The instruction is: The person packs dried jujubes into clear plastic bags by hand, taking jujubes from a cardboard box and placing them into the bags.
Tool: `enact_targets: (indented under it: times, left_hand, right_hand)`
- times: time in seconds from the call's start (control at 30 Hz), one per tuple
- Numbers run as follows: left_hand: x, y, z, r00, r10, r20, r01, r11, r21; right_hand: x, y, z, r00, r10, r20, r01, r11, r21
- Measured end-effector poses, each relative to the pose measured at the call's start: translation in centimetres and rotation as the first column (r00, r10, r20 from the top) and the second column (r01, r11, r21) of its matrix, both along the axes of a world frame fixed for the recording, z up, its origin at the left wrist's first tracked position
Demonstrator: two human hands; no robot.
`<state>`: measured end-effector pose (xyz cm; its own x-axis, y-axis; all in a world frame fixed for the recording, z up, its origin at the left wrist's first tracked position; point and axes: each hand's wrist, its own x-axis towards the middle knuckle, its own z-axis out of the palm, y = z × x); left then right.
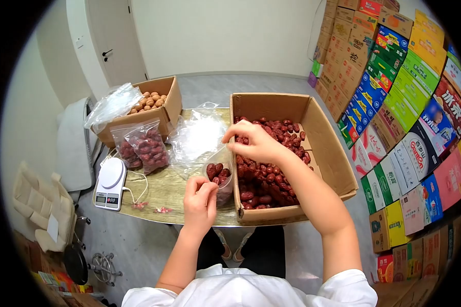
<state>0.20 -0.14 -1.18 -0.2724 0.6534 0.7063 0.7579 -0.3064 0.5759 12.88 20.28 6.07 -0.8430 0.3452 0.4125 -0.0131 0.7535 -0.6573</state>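
Note:
A clear plastic bag [210, 165] with several red dates [218, 173] in it is at the table's front edge, left of a cardboard box of dates [320, 153]. My left hand [199, 202] is closed in a pinch at the bag's near left side; its fingertips partly hide what they grip. Above the bag's upper right corner, my right hand [256, 142] pinches the plastic with thumb and forefinger. The right forearm crosses over the box, covering part of the loose dates [266, 187].
Left of my hands lie a pile of empty clear bags [197, 134], filled date bags [149, 148] and a white scale [110, 179] with a cable. Behind them stands a box of walnuts [151, 101] with bags on its corner. Stacked cartons [389, 107] line the right wall.

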Motion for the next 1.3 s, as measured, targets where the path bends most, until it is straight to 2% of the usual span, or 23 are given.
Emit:
enact_targets:
  times: [0.03,0.07,0.17,0.3,0.67,0.73,0.77,0.9,1.0,1.23,1.3]
  left_hand:
    - [0.0,0.0,0.0,1.000,0.001,0.001,-0.001,1.000,0.004]
    - [0.0,0.0,-0.1,1.000,0.003,0.003,-0.003,1.000,0.007]
    - [-0.1,0.0,0.1,1.000,0.003,-0.022,-0.002,1.000,0.012]
    - [-0.1,-0.2,0.2,1.000,0.002,-0.024,-0.002,1.000,0.007]
    - [-0.2,-0.4,0.2,0.999,0.000,-0.048,0.001,1.000,0.007]
    - [-0.1,-0.4,0.3,0.999,-0.005,-0.032,0.005,1.000,0.003]
    - [-0.1,-0.4,0.4,1.000,-0.009,-0.016,0.009,1.000,-0.001]
    - [-0.2,-0.3,0.3,1.000,-0.017,-0.016,0.017,1.000,-0.002]
    - [-0.3,-0.3,0.3,1.000,-0.011,-0.018,0.011,1.000,0.002]
    - [-0.4,-0.5,0.1,0.999,-0.018,-0.036,0.018,1.000,0.005]
    - [-0.3,-0.5,-0.1,0.999,-0.021,-0.038,0.022,1.000,0.010]
  right_hand:
    - [0.0,0.3,0.2,0.998,-0.057,0.001,0.056,0.993,-0.101]
    - [-0.2,1.2,-0.7,0.993,-0.072,-0.092,0.053,0.980,-0.192]
    - [0.5,2.7,-0.7,0.992,-0.125,-0.026,0.100,0.886,-0.452]
    - [1.4,3.6,-0.6,0.986,-0.155,0.062,0.164,0.825,-0.541]
    - [1.7,4.4,-1.5,0.977,-0.147,0.155,0.211,0.777,-0.594]
    - [1.6,4.3,-1.7,0.914,-0.317,0.254,0.363,0.917,-0.163]
    - [1.6,4.2,-1.6,0.912,-0.320,0.255,0.367,0.916,-0.163]
    - [1.6,3.4,-1.9,0.792,-0.406,0.456,0.356,0.914,0.195]
    - [1.7,1.6,-2.2,0.711,-0.462,0.529,0.349,0.886,0.306]
    - [1.5,2.1,-6.1,0.679,-0.270,0.683,0.168,0.962,0.214]
    - [1.5,2.0,-6.2,0.662,-0.252,0.706,0.164,0.968,0.191]
